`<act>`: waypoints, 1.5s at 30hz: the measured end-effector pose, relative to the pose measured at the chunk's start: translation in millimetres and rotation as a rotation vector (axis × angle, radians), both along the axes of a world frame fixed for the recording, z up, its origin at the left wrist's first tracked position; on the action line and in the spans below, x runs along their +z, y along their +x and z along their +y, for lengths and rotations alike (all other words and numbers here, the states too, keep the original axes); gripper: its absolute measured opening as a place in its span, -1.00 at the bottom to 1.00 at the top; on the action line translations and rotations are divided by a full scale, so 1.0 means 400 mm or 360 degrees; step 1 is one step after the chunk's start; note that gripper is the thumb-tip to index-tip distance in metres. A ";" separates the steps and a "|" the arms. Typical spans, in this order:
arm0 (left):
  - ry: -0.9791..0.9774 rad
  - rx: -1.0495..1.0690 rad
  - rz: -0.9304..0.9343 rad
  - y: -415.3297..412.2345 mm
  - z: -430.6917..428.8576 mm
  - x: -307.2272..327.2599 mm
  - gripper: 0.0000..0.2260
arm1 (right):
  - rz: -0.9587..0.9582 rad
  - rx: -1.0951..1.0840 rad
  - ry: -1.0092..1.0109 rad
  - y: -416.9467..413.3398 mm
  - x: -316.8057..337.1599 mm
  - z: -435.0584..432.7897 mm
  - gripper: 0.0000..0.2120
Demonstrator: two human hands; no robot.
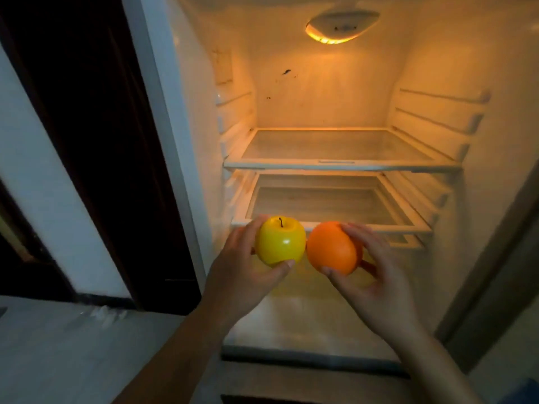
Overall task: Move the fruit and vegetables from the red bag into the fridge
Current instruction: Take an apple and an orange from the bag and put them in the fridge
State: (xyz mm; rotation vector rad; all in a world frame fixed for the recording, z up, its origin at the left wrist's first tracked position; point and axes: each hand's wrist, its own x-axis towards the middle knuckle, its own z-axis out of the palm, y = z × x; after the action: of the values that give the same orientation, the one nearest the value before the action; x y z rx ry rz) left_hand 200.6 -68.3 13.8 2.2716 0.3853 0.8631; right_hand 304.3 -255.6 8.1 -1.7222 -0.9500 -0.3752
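Observation:
A yellow apple (280, 240) with a dark stem sits in my left hand (242, 272), fingers wrapped around its left side and thumb under it. An orange (332, 247) is gripped by my right hand (376, 275), right beside the apple and nearly touching it. Both fruits hang in front of the open fridge (326, 97), level with the front rim of its second glass shelf (408, 228). The red bag is out of view.
The fridge's upper glass shelf (335, 164) and the lower floor (306, 322) hold nothing. A lit lamp (341, 26) glows on the ceiling. The fridge's left wall edge (163, 141) borders a dark doorway; the open fridge door (495, 258) stands at right.

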 end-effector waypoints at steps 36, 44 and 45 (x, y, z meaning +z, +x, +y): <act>-0.0312 0.0128 -0.0046 0.700 0.308 0.391 -0.31 | -0.0183 -0.0252 -0.0711 0.647 0.460 0.377 -0.33; -0.0097 0.0069 -0.0011 0.730 0.340 0.340 -0.52 | -0.0268 -0.0239 -0.0931 0.713 0.431 0.405 -0.39; -0.0030 0.0095 -0.0002 0.734 0.346 0.335 -0.52 | -0.0240 -0.0226 -0.0892 0.723 0.424 0.408 -0.38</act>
State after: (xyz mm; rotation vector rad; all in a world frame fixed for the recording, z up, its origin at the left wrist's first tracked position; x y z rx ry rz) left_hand 494.2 70.2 147.8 2.2518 0.4607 0.8875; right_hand 593.4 -92.5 177.5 -2.3048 -1.1149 -0.3547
